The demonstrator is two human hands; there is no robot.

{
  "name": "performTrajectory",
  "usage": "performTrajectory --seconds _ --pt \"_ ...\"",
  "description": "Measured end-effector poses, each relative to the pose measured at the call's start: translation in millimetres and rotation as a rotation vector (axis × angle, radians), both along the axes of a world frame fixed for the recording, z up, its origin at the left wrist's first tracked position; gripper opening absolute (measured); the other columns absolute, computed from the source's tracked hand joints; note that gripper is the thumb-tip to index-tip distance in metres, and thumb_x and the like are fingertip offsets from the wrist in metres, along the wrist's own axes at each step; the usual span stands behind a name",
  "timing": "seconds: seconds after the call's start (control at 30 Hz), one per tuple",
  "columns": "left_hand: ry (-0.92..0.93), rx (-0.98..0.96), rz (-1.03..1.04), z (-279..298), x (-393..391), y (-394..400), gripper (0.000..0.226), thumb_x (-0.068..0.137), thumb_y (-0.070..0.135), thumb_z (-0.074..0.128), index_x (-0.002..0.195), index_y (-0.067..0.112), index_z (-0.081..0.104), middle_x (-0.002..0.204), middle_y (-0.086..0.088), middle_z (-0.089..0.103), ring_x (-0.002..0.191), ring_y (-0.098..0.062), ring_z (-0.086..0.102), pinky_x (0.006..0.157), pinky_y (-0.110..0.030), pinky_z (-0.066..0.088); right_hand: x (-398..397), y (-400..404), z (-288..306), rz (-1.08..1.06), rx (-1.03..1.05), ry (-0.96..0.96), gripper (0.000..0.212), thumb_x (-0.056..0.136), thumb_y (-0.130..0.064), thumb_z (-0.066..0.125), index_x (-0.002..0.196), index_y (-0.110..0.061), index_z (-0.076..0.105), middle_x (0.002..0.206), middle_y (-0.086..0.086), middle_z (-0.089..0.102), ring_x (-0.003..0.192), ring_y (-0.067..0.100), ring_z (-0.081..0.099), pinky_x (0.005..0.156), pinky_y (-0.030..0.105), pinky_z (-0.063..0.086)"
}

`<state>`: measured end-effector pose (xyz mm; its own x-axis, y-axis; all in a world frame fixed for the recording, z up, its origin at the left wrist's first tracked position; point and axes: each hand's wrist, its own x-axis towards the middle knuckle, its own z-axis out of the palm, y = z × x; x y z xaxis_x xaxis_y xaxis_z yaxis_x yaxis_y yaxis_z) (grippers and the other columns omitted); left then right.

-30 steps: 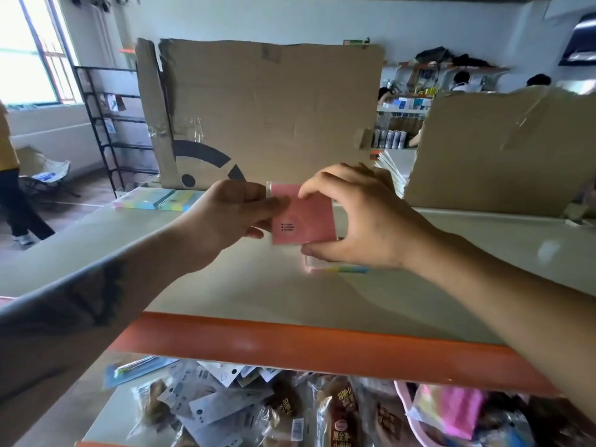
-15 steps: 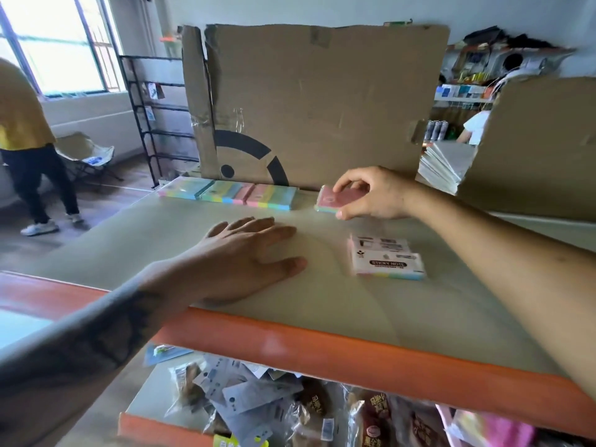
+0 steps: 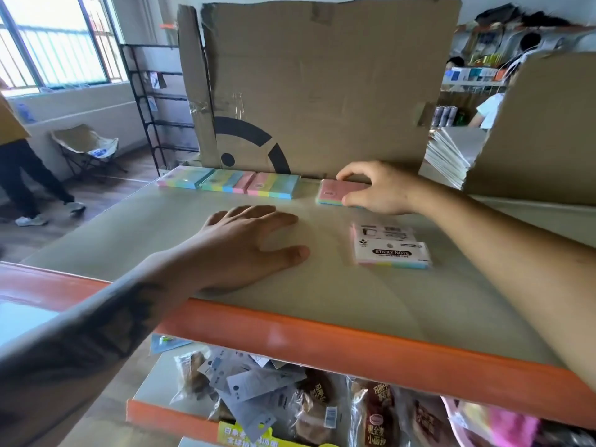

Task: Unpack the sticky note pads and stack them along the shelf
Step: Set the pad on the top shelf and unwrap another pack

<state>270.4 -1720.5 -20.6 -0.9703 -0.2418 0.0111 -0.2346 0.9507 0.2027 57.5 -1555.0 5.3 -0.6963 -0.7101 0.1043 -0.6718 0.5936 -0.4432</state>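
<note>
1. The right hand [image 3: 380, 188] reaches to the back of the shelf [image 3: 161, 233] and grips a pink-topped sticky note pad [image 3: 338, 191], thumb on its near edge and curled fingers [image 3: 351, 171] over its far edge; the pad lies flat on the shelf, just in front of the big cardboard sheet [image 3: 322, 85]
2. To the left of that pad, set apart from it by a small gap, three pastel pads [image 3: 229, 182] lie in a row, edge to edge, along the foot of the cardboard
3. The left hand [image 3: 245, 246] rests palm down on the shelf nearer the front, fingers straight and slightly spread, holding nothing
4. Right of the left hand and nearer than the gripped pad, a wrapped pack [image 3: 392, 253] with a white label reading STICKY NOTE lies on the shelf; another white-labelled packet [image 3: 383, 230] shows partly under its far edge
5. The shelf has an orange front rail [image 3: 322, 346]; on the level below lie snack packets [image 3: 322, 404] and loose white-carded items [image 3: 251, 385]
6. A second cardboard piece [image 3: 532, 133] stands at the right, with a stack of white sheets [image 3: 451, 156] beside it
7. At the left, a person in a yellow top and dark trousers [image 3: 19, 162] stands near a folding chair [image 3: 87, 146], a black wire rack [image 3: 151, 101] and a window [image 3: 54, 40]
</note>
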Motion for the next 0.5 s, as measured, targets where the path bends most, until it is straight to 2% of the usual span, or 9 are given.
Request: performTrajectory --seconds 0.1,0.2,0.27,0.33,0.43,0.5 --pt "0.035 -0.015 -0.019 6 -4 6 0.094 0.069 0.101 0.025 0.147 0.050 0.040 0.158 0.019 0.037 0.146 -0.014 0.030 0.120 -0.042 0.021 21 22 20 0.023 0.017 0.154 0.032 0.091 -0.031 0.069 0.122 -0.036 0.065 0.122 -0.008 0.064 0.109 0.017 0.060 0.098 0.034 0.048" --pt "0.075 -0.005 -0.058 12 -10 16 0.086 0.072 0.096 0.032 0.143 0.049 0.045 0.153 0.018 0.045 0.141 -0.016 0.039 0.117 -0.042 0.029 45 58 34 0.160 0.060 0.046 0.026 0.088 -0.039 0.076 0.112 -0.038 0.068 0.114 -0.018 0.066 0.105 0.005 0.063 0.099 0.033 0.050" --pt "0.101 0.060 -0.089 14 -14 25 0.070 0.079 0.085 0.046 0.139 0.050 0.049 0.148 0.018 0.051 0.136 -0.016 0.046 0.114 -0.041 0.035 59 80 33 0.211 0.155 -0.070 0.038 0.081 -0.045 0.082 0.115 -0.040 0.065 0.117 -0.021 0.063 0.109 -0.001 0.060 0.098 0.026 0.048" --pt "0.142 0.133 -0.139 13 -18 35 0.058 0.081 0.075 0.059 0.134 0.050 0.054 0.142 0.020 0.056 0.132 -0.014 0.050 0.112 -0.040 0.040 64 93 24 0.231 0.211 -0.113 0.051 0.077 -0.043 0.087 0.120 -0.040 0.061 0.118 -0.023 0.061 0.109 -0.003 0.058 0.098 0.022 0.046" --pt "0.184 0.220 -0.228 14 -21 50 0.055 0.072 0.057 0.066 0.126 0.051 0.059 0.133 0.024 0.060 0.126 -0.007 0.054 0.109 -0.036 0.043 64 100 10 0.222 0.111 -0.099 0.058 0.077 -0.032 0.090 0.126 -0.035 0.059 0.119 -0.020 0.061 0.105 -0.005 0.058 0.096 0.021 0.048" --pt "0.221 0.239 -0.271 15 -23 55 0.050 0.078 0.044 0.077 0.125 0.048 0.061 0.132 0.023 0.062 0.124 -0.004 0.055 0.107 -0.031 0.043 65 101 9 0.209 0.014 -0.118 0.056 0.077 -0.026 0.090 0.125 -0.029 0.061 0.118 -0.014 0.064 0.099 -0.010 0.058 0.086 0.013 0.047"
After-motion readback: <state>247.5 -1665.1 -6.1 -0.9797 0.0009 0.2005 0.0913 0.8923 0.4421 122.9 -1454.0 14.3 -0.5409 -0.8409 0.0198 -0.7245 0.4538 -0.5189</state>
